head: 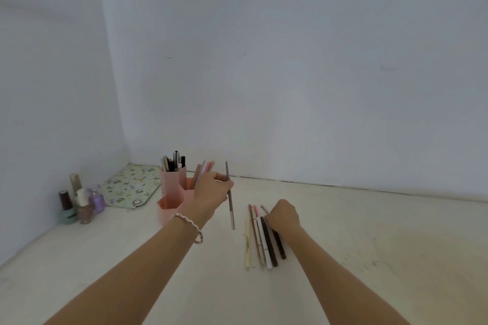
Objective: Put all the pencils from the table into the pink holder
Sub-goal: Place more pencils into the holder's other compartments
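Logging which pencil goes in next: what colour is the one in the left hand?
Grey pencil, pale pinkish lower end, in the left hand; head view.

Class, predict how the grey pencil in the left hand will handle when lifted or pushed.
Probably stiff: the grey pencil is straight though the left hand grips one spot. Likely light, being thin. May roll on the table.

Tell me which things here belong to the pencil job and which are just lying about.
Job:
grey pencil, held in the left hand
loose pencils at the right hand
pink holder

Lying about:
nail polish bottles
patterned mat
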